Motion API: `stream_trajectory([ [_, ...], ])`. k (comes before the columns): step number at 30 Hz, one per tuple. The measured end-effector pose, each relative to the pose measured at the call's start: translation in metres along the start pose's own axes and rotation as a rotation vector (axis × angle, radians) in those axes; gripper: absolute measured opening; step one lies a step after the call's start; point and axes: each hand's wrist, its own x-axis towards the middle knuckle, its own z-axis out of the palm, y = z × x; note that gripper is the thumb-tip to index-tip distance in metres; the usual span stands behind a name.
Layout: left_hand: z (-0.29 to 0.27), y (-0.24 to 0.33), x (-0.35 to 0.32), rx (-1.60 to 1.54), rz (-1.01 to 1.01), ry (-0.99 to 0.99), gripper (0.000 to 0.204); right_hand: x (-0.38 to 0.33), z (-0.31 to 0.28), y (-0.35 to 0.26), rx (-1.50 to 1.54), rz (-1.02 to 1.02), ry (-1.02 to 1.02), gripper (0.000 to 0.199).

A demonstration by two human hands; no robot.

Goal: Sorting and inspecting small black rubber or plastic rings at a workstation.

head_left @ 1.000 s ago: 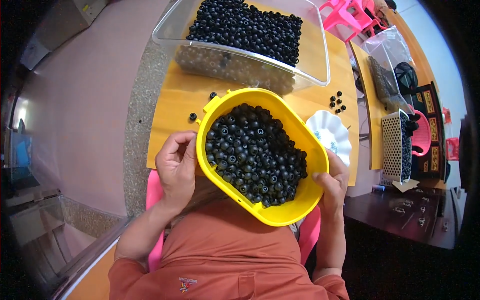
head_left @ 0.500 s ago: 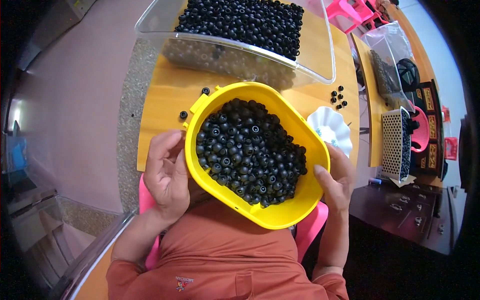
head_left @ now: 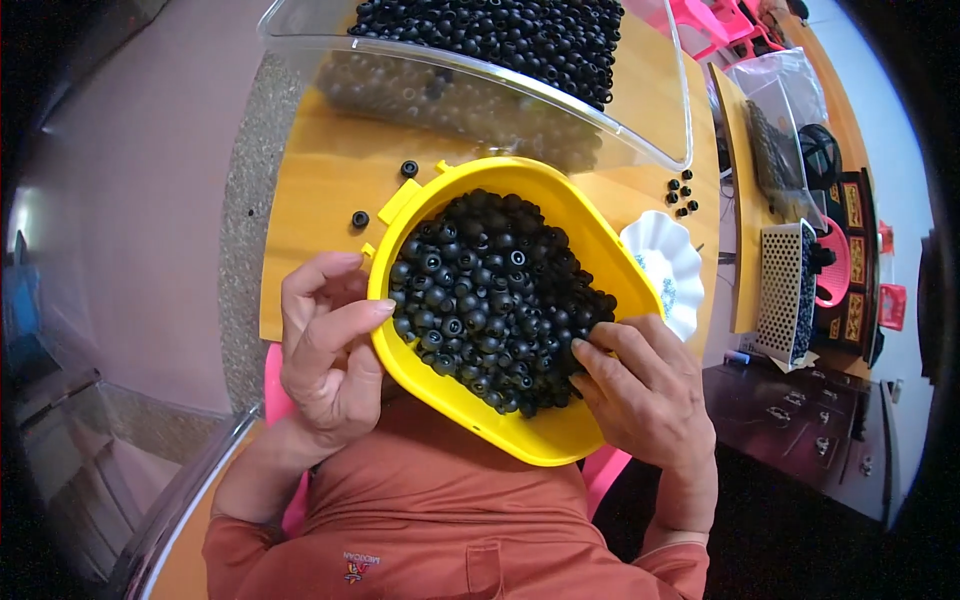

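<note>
A yellow plastic tub (head_left: 545, 447) sits tilted in front of me, heaped with small round black plastic pieces (head_left: 480, 290) with holes in them. My left hand (head_left: 335, 345) grips the tub's left rim, with the index fingertip on the edge and the thumb against the outer wall. My right hand (head_left: 640, 385) reaches over the tub's right side. Its fingers are drawn together at the right edge of the black pieces, and what lies between the fingertips is hidden.
A large clear bin (head_left: 500, 75) of the same black pieces stands beyond the tub. Loose pieces lie on the wooden table (head_left: 315, 180). A white scalloped dish (head_left: 668, 245) stands right of the tub. A white perforated basket (head_left: 783, 290) is farther right.
My right hand has let go of the tub's right rim and moved left into the black pieces. My left index finger has come over the left rim.
</note>
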Motion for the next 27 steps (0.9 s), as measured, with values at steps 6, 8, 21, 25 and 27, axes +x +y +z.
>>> stream_trajectory([
  [6,-0.003,0.0,0.001,0.023,0.016,-0.013,0.021,0.004,-0.002,-0.001,-0.039,0.045,-0.155,0.034],
  [8,-0.005,-0.001,0.001,0.067,0.035,-0.025,0.022,0.004,-0.001,0.0,-0.046,0.037,-0.172,0.034],
  [21,-0.005,-0.002,0.003,0.062,0.057,-0.009,0.023,0.009,0.002,0.001,-0.025,0.035,-0.266,0.031],
  [25,-0.004,-0.003,0.004,0.072,0.06,-0.008,0.021,0.011,0.002,0.001,-0.005,0.04,-0.226,0.029],
  [27,-0.004,-0.003,0.004,0.069,0.056,-0.002,0.021,0.012,0.0,0.001,0.007,0.032,-0.223,0.028],
])
